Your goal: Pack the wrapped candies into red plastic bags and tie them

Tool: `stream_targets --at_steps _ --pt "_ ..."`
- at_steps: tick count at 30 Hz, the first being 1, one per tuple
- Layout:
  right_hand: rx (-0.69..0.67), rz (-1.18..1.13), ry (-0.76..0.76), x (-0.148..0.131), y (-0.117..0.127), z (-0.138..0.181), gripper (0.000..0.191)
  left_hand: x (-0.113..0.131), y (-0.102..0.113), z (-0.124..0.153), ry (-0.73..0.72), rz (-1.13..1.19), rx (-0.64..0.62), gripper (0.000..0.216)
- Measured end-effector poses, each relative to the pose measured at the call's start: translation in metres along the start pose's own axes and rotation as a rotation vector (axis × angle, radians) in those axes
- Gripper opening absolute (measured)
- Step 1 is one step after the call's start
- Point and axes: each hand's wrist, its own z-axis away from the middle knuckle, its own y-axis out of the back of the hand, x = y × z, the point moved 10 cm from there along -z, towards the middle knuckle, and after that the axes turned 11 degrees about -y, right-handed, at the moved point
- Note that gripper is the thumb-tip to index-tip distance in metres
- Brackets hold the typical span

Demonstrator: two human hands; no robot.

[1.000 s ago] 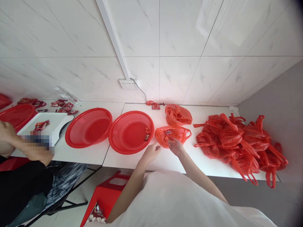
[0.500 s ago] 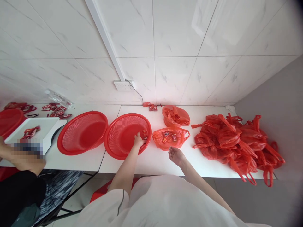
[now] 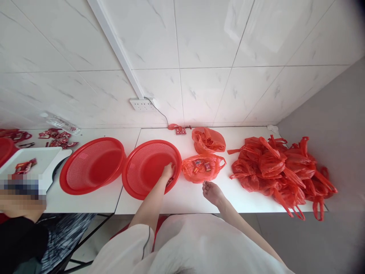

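My left hand (image 3: pixel 167 172) reaches into a round red mesh basket (image 3: pixel 142 171), at its right inner edge. Its fingers are curled down over the small red packets lying there, which the hand hides. My right hand (image 3: pixel 211 191) rests on the white table (image 3: pixel 185 198) just below a small red plastic bag (image 3: pixel 202 168). Two small wrapped sweets show through that bag. The right hand's fingers are loosely bent and nothing shows in them.
A second red basket (image 3: pixel 92 164) lies left of the first. Another red bag (image 3: pixel 208 140) sits behind, and a heap of red bags (image 3: pixel 282 171) fills the table's right. At far left are a person's arm (image 3: pixel 17 201), a white tray (image 3: pixel 37 161) and scattered red packets (image 3: pixel 58 134).
My left hand left the small red bag, moved left into the basket and closed over the packets. My right hand drew back from the bag onto the table. The view shifted slightly.
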Motion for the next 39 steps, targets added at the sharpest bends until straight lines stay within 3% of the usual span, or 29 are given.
stream_targets --at_steps 3,7,10,13,15,18,23,26,30,34,39 --pt "-0.001 0.009 0.013 -0.003 -0.005 0.003 0.013 0.005 0.005 0.006 0.028 0.174 0.058 0.015" --pt "-0.013 0.042 0.025 -0.004 -0.019 0.009 0.013 0.031 0.014 0.023 -0.012 0.41 0.072 0.025" --pt "-0.044 0.085 0.026 0.0 -0.035 0.014 0.012 0.06 0.015 0.041 -0.072 0.578 0.04 0.026" --pt "-0.082 0.137 0.033 0.005 -0.053 0.018 0.011 0.083 0.007 0.058 -0.058 0.929 -0.02 0.02" --pt "-0.097 0.169 0.038 0.009 -0.062 0.021 0.008 0.094 -0.001 0.066 -0.012 1.158 -0.07 0.018" --pt "-0.108 0.209 0.032 0.016 -0.069 0.024 0.002 0.102 -0.008 0.075 0.006 1.261 -0.119 0.017" --pt "-0.093 0.288 0.063 0.022 -0.068 0.03 0.005 0.109 -0.01 0.094 -0.041 1.079 -0.164 0.024" --pt "-0.084 0.422 0.165 0.014 -0.073 0.04 0.013 0.126 -0.01 0.109 -0.127 0.868 -0.178 0.023" --pt "-0.163 0.683 0.45 -0.005 -0.107 0.074 0.033 0.156 -0.017 0.129 -0.273 0.509 -0.203 0.03" --pt "-0.264 0.921 0.65 -0.004 -0.143 0.108 0.045 0.182 -0.029 0.147 -0.433 0.279 -0.195 0.032" --pt "-0.277 1.044 0.809 -0.002 -0.153 0.128 0.041 0.181 -0.035 0.157 -0.451 0.205 -0.133 0.029"
